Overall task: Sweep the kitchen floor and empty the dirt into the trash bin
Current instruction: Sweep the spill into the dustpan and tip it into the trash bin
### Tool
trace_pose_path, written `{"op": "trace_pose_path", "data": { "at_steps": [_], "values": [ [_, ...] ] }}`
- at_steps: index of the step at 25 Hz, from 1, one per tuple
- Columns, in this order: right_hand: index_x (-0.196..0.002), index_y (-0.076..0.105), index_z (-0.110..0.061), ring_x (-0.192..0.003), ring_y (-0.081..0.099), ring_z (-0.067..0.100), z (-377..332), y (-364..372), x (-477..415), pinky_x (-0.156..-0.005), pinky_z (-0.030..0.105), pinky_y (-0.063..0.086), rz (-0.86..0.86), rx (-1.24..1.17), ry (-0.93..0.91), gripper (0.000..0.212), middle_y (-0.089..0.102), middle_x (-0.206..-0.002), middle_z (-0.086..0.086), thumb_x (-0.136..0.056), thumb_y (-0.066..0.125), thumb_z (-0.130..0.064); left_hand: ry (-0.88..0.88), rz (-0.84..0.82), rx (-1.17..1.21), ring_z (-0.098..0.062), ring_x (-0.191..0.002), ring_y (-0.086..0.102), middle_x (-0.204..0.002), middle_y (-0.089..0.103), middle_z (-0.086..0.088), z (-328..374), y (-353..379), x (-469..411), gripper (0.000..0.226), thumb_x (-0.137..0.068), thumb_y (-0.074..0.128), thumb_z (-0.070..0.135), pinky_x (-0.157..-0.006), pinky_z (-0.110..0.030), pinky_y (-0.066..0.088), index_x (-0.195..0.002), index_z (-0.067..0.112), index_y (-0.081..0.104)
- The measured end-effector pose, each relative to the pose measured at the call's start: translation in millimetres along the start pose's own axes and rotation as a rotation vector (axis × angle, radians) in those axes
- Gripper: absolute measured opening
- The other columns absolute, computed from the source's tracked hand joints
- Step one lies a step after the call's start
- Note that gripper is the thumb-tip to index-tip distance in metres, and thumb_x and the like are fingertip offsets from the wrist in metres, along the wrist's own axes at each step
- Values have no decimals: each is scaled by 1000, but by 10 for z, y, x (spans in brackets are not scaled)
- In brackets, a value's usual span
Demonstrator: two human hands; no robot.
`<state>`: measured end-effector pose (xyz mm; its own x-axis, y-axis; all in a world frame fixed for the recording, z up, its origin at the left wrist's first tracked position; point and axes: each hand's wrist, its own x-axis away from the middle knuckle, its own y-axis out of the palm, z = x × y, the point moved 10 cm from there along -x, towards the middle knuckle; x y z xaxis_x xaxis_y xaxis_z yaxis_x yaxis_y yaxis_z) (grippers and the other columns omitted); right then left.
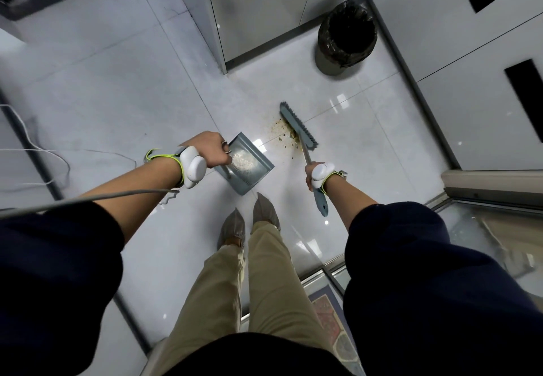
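Observation:
My left hand (210, 149) grips the upright handle of a grey dustpan (249, 167) that stands on the pale tiled floor, with some light crumbs in its tray. My right hand (311, 174) grips the handle of a grey broom (298, 126), whose bristle head rests on the floor just right of a small pile of brownish dirt (282, 131). The dirt lies between the broom head and the dustpan's open edge. A grey trash bin (346, 37) lined with a black bag stands further off, in the corner by the cabinets.
Grey cabinet fronts (264, 8) close in the floor ahead and to the right. White cables (35, 152) trail over the floor at the left. My feet (249, 223) stand just behind the dustpan. A glass door frame (484, 187) and a patterned mat (332, 322) lie at the lower right.

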<state>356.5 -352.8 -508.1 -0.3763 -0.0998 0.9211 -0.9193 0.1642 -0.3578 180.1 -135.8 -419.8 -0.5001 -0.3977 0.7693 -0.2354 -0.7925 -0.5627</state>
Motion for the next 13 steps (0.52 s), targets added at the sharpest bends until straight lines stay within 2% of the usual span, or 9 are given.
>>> {"op": "trace_pose_path", "data": {
  "at_steps": [1,2,4,5,6,7,9,11,13],
  "values": [
    [-139,42,-7,-131,44,23,-14,-43,74,-80,6,40,29,166,-65,40,37,-151,9,-100,38,-13,12,6,-9,-28,-61,45,-56,45,-8,8,16,13,22,-79,57,20,-60,-30,38,-65,3,53],
    [-136,44,-13,-135,41,20,-91,-17,178,-86,16,37,11,396,-136,37,38,-150,5,-99,39,-14,20,10,-12,-28,-61,45,-55,45,-7,13,25,22,22,-78,57,20,-60,-30,38,-62,6,50],
    [-108,48,-20,-127,48,22,-95,-46,329,-80,22,32,33,513,-153,15,49,-136,4,-96,44,-13,17,19,-3,-28,-61,44,-55,45,-6,16,12,34,19,-79,57,19,-60,-29,38,-65,7,54],
    [-91,47,-19,-112,56,25,-16,-70,333,-76,22,33,32,401,-114,9,57,-119,6,-95,46,-11,9,25,6,-28,-61,44,-55,45,-6,1,6,47,17,-80,58,19,-60,-28,38,-70,6,58],
    [-76,44,-18,-92,58,27,107,-83,304,-71,23,37,13,205,-5,20,60,-96,9,-94,45,-8,5,27,12,-28,-61,44,-56,46,-6,-7,-3,56,15,-80,58,19,-60,-28,38,-74,5,60],
    [-68,38,-16,-70,56,26,102,-95,224,-62,24,41,-42,111,-15,29,57,-75,10,-95,42,-7,2,26,13,-28,-61,44,-56,46,-6,-2,-9,62,15,-81,58,19,-60,-28,38,-76,5,60],
    [-67,33,-12,-35,43,18,178,-182,194,-42,15,36,-31,-22,28,30,46,-40,8,-96,34,-10,4,20,7,-28,-62,44,-58,46,-6,11,11,69,14,-81,57,18,-60,-27,37,-78,4,61],
    [-69,34,-10,-24,33,14,207,-321,178,-40,12,30,8,7,43,27,40,-28,6,-95,29,-11,6,20,8,-28,-63,45,-61,48,-8,17,36,48,14,-79,57,17,-59,-28,36,-79,4,60],
    [-70,37,-11,-20,32,13,233,-474,131,-38,10,31,35,-51,44,27,40,-31,6,-96,28,-10,11,21,3,-27,-61,45,-66,50,-10,39,52,30,13,-77,57,17,-57,-27,35,-78,5,59]
  ]
}}
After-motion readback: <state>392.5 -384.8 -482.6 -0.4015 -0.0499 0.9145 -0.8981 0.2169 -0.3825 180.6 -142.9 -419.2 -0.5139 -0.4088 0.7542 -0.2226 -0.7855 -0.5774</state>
